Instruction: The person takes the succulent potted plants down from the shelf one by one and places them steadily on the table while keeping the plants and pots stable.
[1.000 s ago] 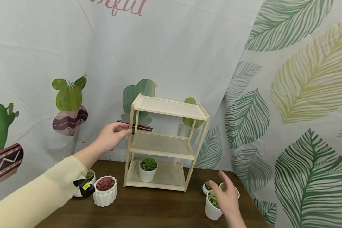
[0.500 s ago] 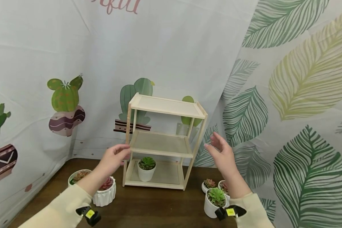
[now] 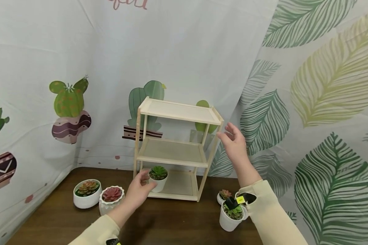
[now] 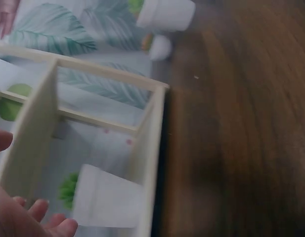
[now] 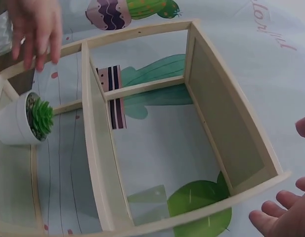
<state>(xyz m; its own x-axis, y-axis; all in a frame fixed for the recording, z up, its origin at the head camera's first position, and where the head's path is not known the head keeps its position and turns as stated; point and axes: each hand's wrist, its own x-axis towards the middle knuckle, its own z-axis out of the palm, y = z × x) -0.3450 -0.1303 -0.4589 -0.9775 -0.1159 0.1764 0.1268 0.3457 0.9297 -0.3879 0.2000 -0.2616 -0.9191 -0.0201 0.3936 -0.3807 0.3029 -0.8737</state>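
Observation:
A pale wooden three-tier shelf [image 3: 171,157] stands at the middle back. On its bottom tier sits a green succulent [image 3: 158,173] in a white pot, upright. My left hand [image 3: 139,191] reaches to the left of that pot, thumb and fingers spread; in the left wrist view, fingers [image 4: 38,210] hover beside the white pot [image 4: 108,200], apart from it. Beside the shelf's upper right post is my right hand [image 3: 235,144], holding nothing. The right wrist view has its relaxed fingers [image 5: 273,210] near the top tier's corner; whether they touch the wood is unclear.
Two potted succulents, one white bowl [image 3: 86,201] and one ribbed pot [image 3: 111,204], stand left on the dark wooden table [image 3: 171,224]. A white pot [image 3: 229,221] and smaller pots cluster at right, partly behind the right sleeve [image 3: 271,211]. Printed cloth hangs behind.
My left hand has come down from the shelf's left post to the pot on the bottom tier. My right hand has risen from the right-hand pots to the upper right post.

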